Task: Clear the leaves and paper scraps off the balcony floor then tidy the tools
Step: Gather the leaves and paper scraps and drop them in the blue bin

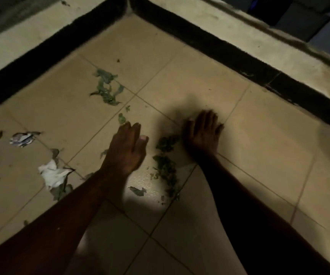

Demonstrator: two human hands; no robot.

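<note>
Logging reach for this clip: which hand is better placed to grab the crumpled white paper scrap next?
Left, probably. The open left hand is nearer the white paper scrap, which lies to its left; the right hand sits beyond the leaf pile.

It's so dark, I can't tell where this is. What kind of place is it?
Probably a balcony corner, dimly lit. Beige floor tiles meet a low pale wall with a dark base strip, and green leaves and paper scraps lie scattered on the tiles.
</note>
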